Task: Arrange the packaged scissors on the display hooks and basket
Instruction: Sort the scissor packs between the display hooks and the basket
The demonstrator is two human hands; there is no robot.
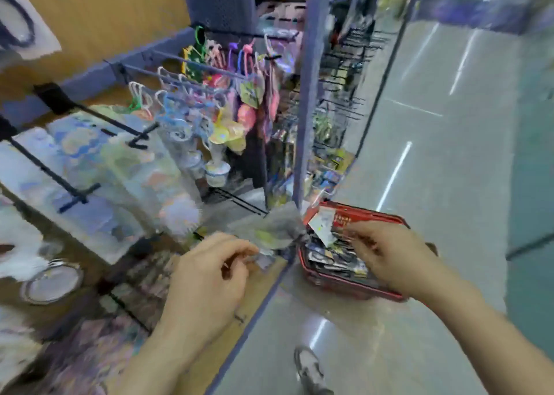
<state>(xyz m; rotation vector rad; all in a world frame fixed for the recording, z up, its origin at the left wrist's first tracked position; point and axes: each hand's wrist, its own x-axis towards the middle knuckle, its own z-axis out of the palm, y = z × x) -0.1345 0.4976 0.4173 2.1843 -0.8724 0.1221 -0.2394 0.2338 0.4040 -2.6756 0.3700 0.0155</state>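
Observation:
A red shopping basket [392, 216] stands on the shop floor beside the display rack and holds several packaged scissors [332, 257]. My right hand [389, 254] reaches over the basket and pinches a white card pack [322, 225] at its upper corner. My left hand [209, 269] hovers left of the basket with fingers curled round a blurred clear pack [269, 234]. Black display hooks [120, 125] stick out of the rack at the left, some bare. The picture is blurred by motion.
Coloured small hangers and toys [209, 95] hang on the middle hooks. A blue upright post [308, 95] divides the rack from wire hooks [344, 74] further back. Round metal lids [51, 283] lie low at the left. Glossy aisle floor [449, 155] runs along the right. A shoe [310, 367] shows below.

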